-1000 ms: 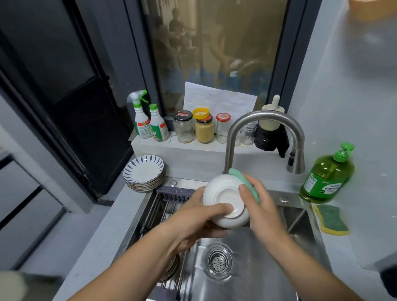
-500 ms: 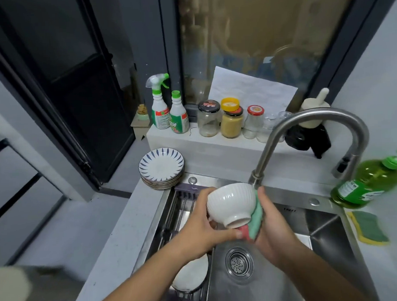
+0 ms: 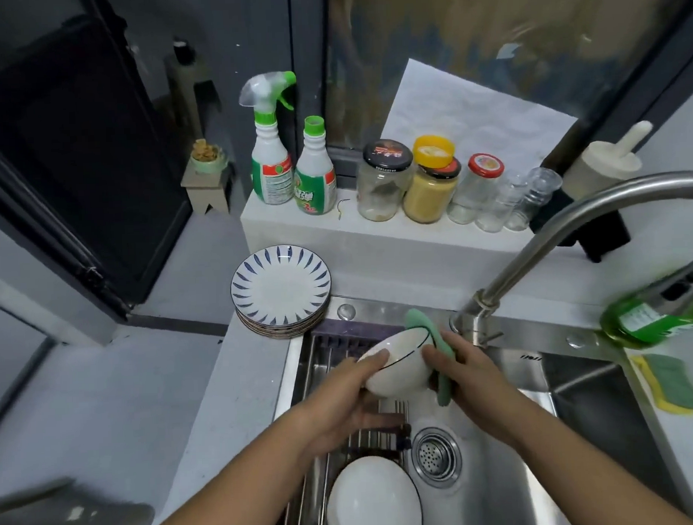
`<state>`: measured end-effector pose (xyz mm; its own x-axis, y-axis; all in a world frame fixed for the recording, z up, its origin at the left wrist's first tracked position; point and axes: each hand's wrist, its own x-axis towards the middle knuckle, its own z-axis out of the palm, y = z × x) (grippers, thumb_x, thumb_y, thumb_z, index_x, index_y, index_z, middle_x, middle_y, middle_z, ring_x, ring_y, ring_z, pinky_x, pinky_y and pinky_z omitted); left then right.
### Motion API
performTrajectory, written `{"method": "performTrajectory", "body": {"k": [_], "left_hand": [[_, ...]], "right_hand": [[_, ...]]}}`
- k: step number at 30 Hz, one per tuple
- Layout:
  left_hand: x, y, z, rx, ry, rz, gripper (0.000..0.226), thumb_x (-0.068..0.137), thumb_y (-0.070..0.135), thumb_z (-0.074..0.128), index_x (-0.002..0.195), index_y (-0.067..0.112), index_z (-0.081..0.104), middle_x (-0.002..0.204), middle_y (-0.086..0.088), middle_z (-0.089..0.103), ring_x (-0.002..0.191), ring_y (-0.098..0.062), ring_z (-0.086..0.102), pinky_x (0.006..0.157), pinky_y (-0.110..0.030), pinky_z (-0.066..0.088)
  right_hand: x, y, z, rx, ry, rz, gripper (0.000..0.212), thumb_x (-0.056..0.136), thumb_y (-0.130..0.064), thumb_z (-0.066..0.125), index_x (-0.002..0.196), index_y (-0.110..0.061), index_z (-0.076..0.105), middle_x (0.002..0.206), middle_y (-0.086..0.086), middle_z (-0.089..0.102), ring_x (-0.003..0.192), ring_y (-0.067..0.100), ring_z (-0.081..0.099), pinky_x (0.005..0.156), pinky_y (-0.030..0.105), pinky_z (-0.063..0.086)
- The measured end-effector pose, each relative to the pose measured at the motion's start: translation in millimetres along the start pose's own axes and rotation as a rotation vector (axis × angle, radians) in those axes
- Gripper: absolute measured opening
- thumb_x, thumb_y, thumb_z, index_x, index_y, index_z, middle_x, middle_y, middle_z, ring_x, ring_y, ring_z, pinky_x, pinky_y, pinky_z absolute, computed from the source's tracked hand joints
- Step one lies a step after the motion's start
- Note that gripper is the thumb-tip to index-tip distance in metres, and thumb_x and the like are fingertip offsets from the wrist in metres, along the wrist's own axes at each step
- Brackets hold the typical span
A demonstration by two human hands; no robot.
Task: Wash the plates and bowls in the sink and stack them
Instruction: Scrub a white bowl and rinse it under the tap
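Observation:
My left hand (image 3: 343,396) grips a white bowl (image 3: 395,368) with a thin dark rim line, held tilted over the steel sink (image 3: 578,419). My right hand (image 3: 464,372) presses a green sponge (image 3: 432,338) against the bowl's right side and rim. A stack of several blue-patterned plates (image 3: 282,290) sits on the counter at the sink's back left corner. Another white bowl (image 3: 375,501) rests on the wire rack (image 3: 332,357) in the sink's left part, near my forearms.
The curved tap (image 3: 552,243) arches over the sink from the back right. A green soap bottle (image 3: 661,314) and a yellow-green sponge (image 3: 671,384) lie on the right counter. Spray bottles (image 3: 272,159) and jars (image 3: 383,182) line the ledge behind. The drain (image 3: 436,455) is below my hands.
The bowl has been turned from bottom-up to tilted with its rim showing. The sponge moved from under the bowl to its upper right rim. The view shifted down and left.

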<state>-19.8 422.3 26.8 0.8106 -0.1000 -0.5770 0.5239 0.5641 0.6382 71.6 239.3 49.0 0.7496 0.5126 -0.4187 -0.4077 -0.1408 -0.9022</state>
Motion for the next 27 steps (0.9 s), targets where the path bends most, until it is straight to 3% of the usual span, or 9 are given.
{"method": "performTrajectory", "body": {"k": [2, 4, 7, 11, 13, 15, 19, 23, 27], "left_hand": [[15.4, 5.8, -10.6, -0.036, 0.017, 0.006, 0.061, 0.089, 0.034, 0.078, 0.140, 0.010, 0.053, 0.131, -0.023, 0.065, 0.101, -0.029, 0.073, 0.076, -0.041, 0.062], [27.0, 12.5, -16.5, -0.030, 0.051, 0.058, 0.056, 0.091, 0.021, 0.076, 0.140, 0.015, 0.049, 0.129, -0.014, 0.065, 0.099, -0.026, 0.074, 0.074, -0.036, 0.062], [52.3, 20.7, -18.6, 0.075, 0.067, 0.113, 0.065, 0.091, 0.007, 0.075, 0.144, 0.028, 0.042, 0.138, -0.009, 0.057, 0.118, -0.030, 0.066, 0.082, -0.040, 0.063], [86.0, 29.2, -10.7, 0.137, 0.079, 0.135, 0.064, 0.093, 0.003, 0.072, 0.144, 0.028, 0.042, 0.138, -0.010, 0.054, 0.123, -0.032, 0.063, 0.089, -0.049, 0.062], [106.0, 30.9, -7.0, 0.166, 0.080, 0.152, 0.062, 0.095, 0.004, 0.070, 0.144, 0.030, 0.043, 0.136, -0.011, 0.055, 0.121, -0.033, 0.063, 0.086, -0.048, 0.063], [122.2, 31.8, -1.9, 0.193, 0.089, 0.161, 0.060, 0.096, 0.004, 0.068, 0.143, 0.031, 0.044, 0.134, -0.009, 0.056, 0.122, -0.031, 0.062, 0.081, -0.043, 0.064], [150.0, 30.4, 5.4, 0.231, 0.138, 0.164, 0.041, 0.096, 0.015, 0.070, 0.130, 0.031, 0.054, 0.130, -0.007, 0.062, 0.115, -0.027, 0.066, 0.087, -0.049, 0.063], [164.1, 33.4, 11.5, 0.258, 0.190, 0.138, 0.056, 0.074, 0.050, 0.073, 0.126, 0.033, 0.061, 0.140, -0.012, 0.053, 0.116, -0.028, 0.064, 0.070, -0.034, 0.062], [174.6, 33.1, 14.1, 0.268, 0.204, 0.156, 0.065, 0.067, 0.056, 0.069, 0.126, 0.031, 0.058, 0.142, -0.010, 0.050, 0.118, -0.026, 0.062, 0.080, -0.039, 0.063]], "right_hand": [[15.3, 0.8, -3.0, -0.009, 0.037, 0.006, 0.050, 0.075, -0.039, 0.082, 0.120, -0.023, 0.069, 0.115, 0.011, 0.072, 0.108, 0.033, 0.066, 0.096, 0.049, 0.053], [27.9, 1.9, -6.1, 0.027, 0.082, 0.019, 0.037, 0.085, -0.021, 0.075, 0.121, -0.018, 0.069, 0.118, 0.016, 0.071, 0.115, 0.039, 0.064, 0.102, 0.055, 0.049], [44.7, 3.9, -6.7, 0.090, 0.189, 0.062, 0.029, 0.097, -0.008, 0.056, 0.124, -0.011, 0.066, 0.115, 0.019, 0.071, 0.109, 0.039, 0.067, 0.097, 0.059, 0.052], [72.6, 8.2, -9.3, 0.007, 0.343, 0.074, 0.027, 0.098, -0.027, 0.055, 0.121, -0.024, 0.067, 0.114, 0.012, 0.073, 0.105, 0.032, 0.070, 0.091, 0.059, 0.055], [86.9, 10.8, -12.7, -0.066, 0.411, 0.067, 0.030, 0.098, -0.032, 0.054, 0.126, -0.030, 0.063, 0.117, 0.008, 0.070, 0.104, 0.027, 0.068, 0.091, 0.051, 0.057], [98.3, 11.0, -15.4, -0.094, 0.442, 0.061, 0.031, 0.101, -0.030, 0.050, 0.130, -0.031, 0.059, 0.116, 0.005, 0.068, 0.098, 0.023, 0.066, 0.078, 0.040, 0.057], [113.5, 11.3, -20.5, -0.178, 0.503, 0.034, 0.025, 0.105, -0.027, 0.044, 0.127, -0.031, 0.054, 0.102, -0.003, 0.064, 0.081, 0.009, 0.060, 0.056, 0.020, 0.048], [124.2, 17.1, -21.1, -0.295, 0.553, -0.034, 0.018, 0.102, -0.022, 0.045, 0.118, -0.023, 0.053, 0.107, 0.007, 0.065, 0.090, 0.021, 0.062, 0.078, 0.037, 0.053], [134.3, 14.6, -22.8, -0.405, 0.542, -0.073, 0.019, 0.102, -0.021, 0.042, 0.118, -0.015, 0.050, 0.117, 0.019, 0.058, 0.087, 0.023, 0.055, 0.069, 0.030, 0.041]]}}
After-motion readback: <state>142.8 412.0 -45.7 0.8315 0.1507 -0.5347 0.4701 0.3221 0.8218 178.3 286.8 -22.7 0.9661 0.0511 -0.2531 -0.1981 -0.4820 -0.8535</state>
